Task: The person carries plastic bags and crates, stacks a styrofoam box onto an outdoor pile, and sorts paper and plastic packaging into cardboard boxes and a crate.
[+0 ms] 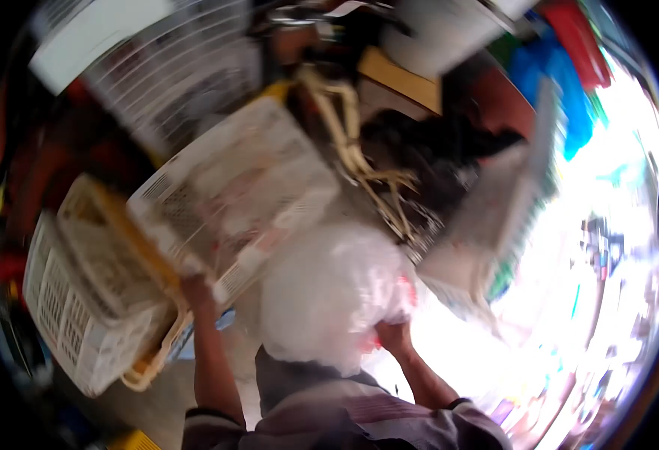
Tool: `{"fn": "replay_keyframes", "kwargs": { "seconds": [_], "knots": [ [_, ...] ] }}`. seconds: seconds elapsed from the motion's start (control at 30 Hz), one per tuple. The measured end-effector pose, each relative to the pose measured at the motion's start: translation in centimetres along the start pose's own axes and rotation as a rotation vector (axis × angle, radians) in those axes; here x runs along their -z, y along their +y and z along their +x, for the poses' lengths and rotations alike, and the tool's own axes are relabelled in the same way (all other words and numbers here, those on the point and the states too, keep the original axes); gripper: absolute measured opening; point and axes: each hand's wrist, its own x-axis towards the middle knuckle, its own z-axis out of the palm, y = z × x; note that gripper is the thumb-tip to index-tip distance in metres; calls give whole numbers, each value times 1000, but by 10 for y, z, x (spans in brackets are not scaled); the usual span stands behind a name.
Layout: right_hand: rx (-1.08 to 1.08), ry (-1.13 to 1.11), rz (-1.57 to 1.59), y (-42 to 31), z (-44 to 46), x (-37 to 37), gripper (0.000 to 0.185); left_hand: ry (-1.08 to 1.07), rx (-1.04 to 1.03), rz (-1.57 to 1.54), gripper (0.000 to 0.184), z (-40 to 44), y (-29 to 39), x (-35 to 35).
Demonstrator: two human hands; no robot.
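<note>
A large white plastic crate (311,161) is tilted in front of me, with pinkish scraps or stains inside that blur hides. My left hand (199,291) grips its near left corner. Against my body rests a big, puffed-out clear plastic bag (322,292), with bits of red showing along its right side. Low on that side, my right hand (395,337) is closed on the bag, its fingers partly hidden by the plastic.
Cream and yellow crates (93,322) lie stacked on the left. Another white crate (468,232) stands tilted on the right. A cardboard box (401,82), a white bucket (442,37) and pale wooden sticks (348,142) are ahead. Glare washes out the right side.
</note>
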Motion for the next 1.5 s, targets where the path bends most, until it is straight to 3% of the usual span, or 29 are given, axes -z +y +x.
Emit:
{"fn": "replay_keyframes", "kwargs": {
  "seconds": [0.07,0.17,0.2,0.27,0.33,0.4,0.43,0.47,0.5,0.6,0.73,0.87,1.0,1.07,1.2,1.3,1.33,1.4,1.43,1.5],
  "knots": [
    [-261,-90,-51,35,-46,15,23,23,189,-301,19,-27,0,15],
    [-358,-33,21,122,-127,19,17,31,446,-809,40,-75,3,30],
    [-359,0,-11,144,-145,23,19,63,720,-1183,48,-88,48,66],
    [-422,128,2,208,-194,30,23,-17,710,-1287,65,-123,65,61],
    [-510,259,36,268,-251,37,27,-43,740,-1202,75,-173,77,37],
    [-600,343,38,314,-300,56,33,139,823,-987,64,-208,128,17],
    [-664,365,36,346,-326,64,33,106,773,-993,64,-226,133,-4],
    [-715,400,94,327,-345,97,33,106,701,-994,64,-233,131,37],
    [-765,438,153,308,-364,129,32,73,667,-993,63,-243,122,23],
    [-749,694,141,362,-436,165,27,-142,550,-923,55,-300,153,3],
    [-733,1012,255,381,-491,226,21,-306,-348,278,52,-363,213,24],
    [-831,1177,240,414,-536,280,20,-397,-521,420,65,-385,161,-56],
    [-820,1329,136,474,-570,335,20,-576,-393,381,64,-444,234,-71],
    [-901,1301,184,501,-586,371,18,-637,-288,301,64,-469,277,-81],
    [-864,1350,51,545,-617,446,16,-748,103,-48,63,-504,380,-88],
    [-777,1583,-86,552,-583,533,17,-778,391,-328,63,-535,457,-86],
    [-1015,1128,-415,595,-629,529,19,-775,438,-386,63,-544,478,-81],
    [-1242,736,-681,629,-651,557,14,-791,500,-448,63,-563,518,-77],
    [-1125,944,-713,653,-658,574,5,-804,514,-463,62,-573,539,-79],
    [-1063,976,-852,684,-673,608,10,-830,516,-466,62,-593,578,-81]
  ]
}}
